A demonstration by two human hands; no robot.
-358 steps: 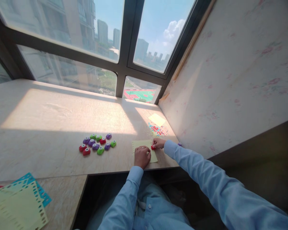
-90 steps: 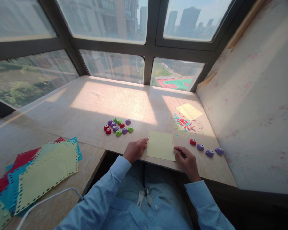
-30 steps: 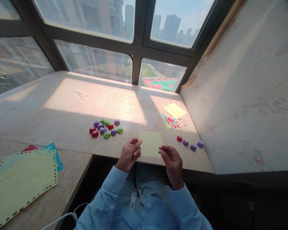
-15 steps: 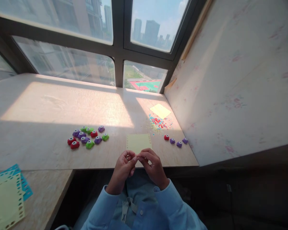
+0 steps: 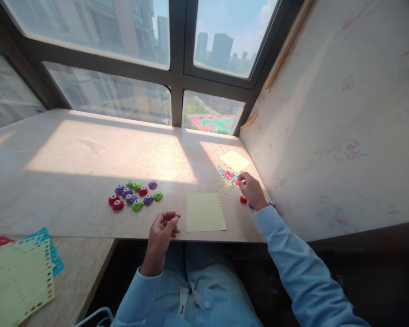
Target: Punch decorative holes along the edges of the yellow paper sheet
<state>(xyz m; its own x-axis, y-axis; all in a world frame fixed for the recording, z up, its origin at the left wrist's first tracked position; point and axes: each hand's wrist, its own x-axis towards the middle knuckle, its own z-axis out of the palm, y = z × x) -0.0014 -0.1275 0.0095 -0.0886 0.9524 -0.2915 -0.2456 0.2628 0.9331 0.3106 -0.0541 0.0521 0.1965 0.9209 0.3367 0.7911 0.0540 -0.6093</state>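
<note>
A pale yellow sheet of paper (image 5: 206, 213), with small holes down its side edges, lies flat at the front of the table. Just left of it is my left hand (image 5: 163, 229), fingers curled and thumb tip against the index finger; whatever it may pinch cannot be made out. My right hand (image 5: 250, 188) reaches over the right side of the table, fingers closed at the edge of a heap of red, blue and yellow punched paper bits (image 5: 229, 177). Beneath that wrist a red craft punch (image 5: 243, 199) and purple ones are partly covered.
Several red, purple and green craft punches (image 5: 131, 199) stand in a cluster at left. A yellow paper (image 5: 235, 160) lies behind the bits, near the wall (image 5: 327, 136). Hole-edged yellow sheets (image 5: 23, 281) and a blue one (image 5: 56, 254) rest on the lower-left surface. Windows stand behind.
My hands have parted. The right has moved forward and right to the paper bits; the left has drawn slightly left. The view has shifted a little, and the front sheet is now uncovered.
</note>
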